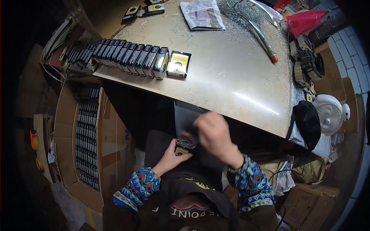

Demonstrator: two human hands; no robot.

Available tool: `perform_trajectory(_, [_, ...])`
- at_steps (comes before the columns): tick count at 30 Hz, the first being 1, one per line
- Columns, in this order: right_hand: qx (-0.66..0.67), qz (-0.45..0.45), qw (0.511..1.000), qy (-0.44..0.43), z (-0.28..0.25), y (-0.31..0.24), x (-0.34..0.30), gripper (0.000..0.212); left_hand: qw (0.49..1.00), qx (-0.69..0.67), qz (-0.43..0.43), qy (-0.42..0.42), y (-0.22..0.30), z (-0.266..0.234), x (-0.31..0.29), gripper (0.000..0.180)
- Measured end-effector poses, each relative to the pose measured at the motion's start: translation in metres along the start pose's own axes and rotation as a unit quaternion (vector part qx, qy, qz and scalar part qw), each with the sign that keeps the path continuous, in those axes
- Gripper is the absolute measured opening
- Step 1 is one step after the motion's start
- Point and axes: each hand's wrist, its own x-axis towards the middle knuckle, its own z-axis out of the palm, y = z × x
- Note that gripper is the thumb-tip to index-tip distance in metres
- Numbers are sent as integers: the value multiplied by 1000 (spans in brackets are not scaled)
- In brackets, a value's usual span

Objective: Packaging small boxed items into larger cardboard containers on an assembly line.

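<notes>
My left hand (172, 157) is wrapped round a small black-and-yellow cardboard box (181, 151) held low in front of me. From the box's upper end rises a clear plastic bag (184, 115), and small shiny metal pieces (186, 143) show at its bottom. My right hand (214, 134) hovers just right of the bag with its fingers curled together. Motion blurs that hand, and whatever its fingertips hold is hidden. Thin bent wire pieces (195, 98) lie on the table edge beyond my hands.
A row of black boxes (131, 59) stands along the table's (231, 73) left edge, beside a yellow-faced box (178, 64). Wire pieces are heaped (241, 17) at the back near an orange-tipped tool (264, 42). A carton of packed boxes (102, 134) sits left; a white fan (327, 114) stands right.
</notes>
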Motion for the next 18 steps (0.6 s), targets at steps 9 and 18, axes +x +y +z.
perform_trajectory(9, [165, 102, 972, -131, 20, -33, -58, 32, 920, 359, 119, 99, -27, -9, -18, 73])
perform_trajectory(18, [246, 174, 944, -136, 4, -32, -39, 28, 912, 257, 262, 184, 27, -1, -7, 79])
